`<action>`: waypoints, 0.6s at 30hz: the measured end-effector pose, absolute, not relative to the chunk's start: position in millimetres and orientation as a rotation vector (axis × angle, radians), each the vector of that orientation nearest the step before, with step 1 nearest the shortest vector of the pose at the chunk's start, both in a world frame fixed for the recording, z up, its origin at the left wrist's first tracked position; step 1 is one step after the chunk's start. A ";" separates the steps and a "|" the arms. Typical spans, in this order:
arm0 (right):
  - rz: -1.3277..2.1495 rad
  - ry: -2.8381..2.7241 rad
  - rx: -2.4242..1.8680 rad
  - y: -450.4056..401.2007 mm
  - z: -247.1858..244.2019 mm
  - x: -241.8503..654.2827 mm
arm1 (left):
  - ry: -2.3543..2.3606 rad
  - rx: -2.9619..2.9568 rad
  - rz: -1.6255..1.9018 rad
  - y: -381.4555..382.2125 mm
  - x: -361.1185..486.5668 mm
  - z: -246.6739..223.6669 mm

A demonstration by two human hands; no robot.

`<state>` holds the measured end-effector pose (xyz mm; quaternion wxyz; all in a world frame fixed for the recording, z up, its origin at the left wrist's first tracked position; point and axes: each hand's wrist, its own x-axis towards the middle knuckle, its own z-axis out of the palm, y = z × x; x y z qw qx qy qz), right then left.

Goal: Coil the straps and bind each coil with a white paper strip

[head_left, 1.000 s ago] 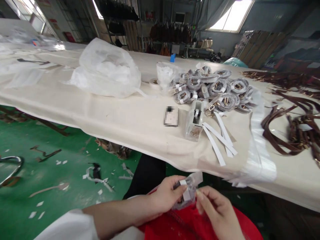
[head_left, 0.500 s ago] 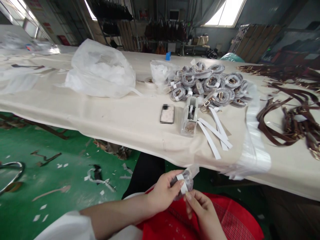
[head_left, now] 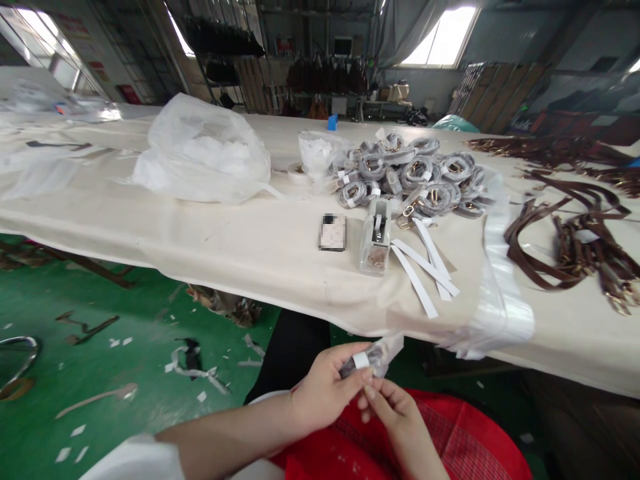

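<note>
Cream-clothed table point(head_left: 240, 247), green littered floor point(head_left: 100, 347), cluttered workshop behind

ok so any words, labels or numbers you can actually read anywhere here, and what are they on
No text in this picture can be read.
White label on the bagged strap in the left hand: blank or too small to tell.
Red signs on the back wall: too blurred to read.
Red notices by the left windows: too blurred.
Flat item on the table: pixelated.
</note>
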<state>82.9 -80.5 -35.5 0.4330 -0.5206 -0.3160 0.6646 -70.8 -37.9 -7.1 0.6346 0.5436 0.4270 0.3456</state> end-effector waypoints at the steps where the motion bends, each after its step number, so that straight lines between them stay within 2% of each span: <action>1: 1.625 -0.792 -1.304 -81.5 -36.1 82.6 | 0.937 1.314 0.774 -39.6 -71.7 -3.2; 7: 1.393 -0.832 -1.397 -92.9 -40.8 78.4 | 0.861 1.811 0.727 -45.2 -72.6 29.4; 18: 1.108 -0.878 -1.548 -95.2 -45.1 87.9 | 0.747 1.903 0.656 -49.6 -71.0 33.3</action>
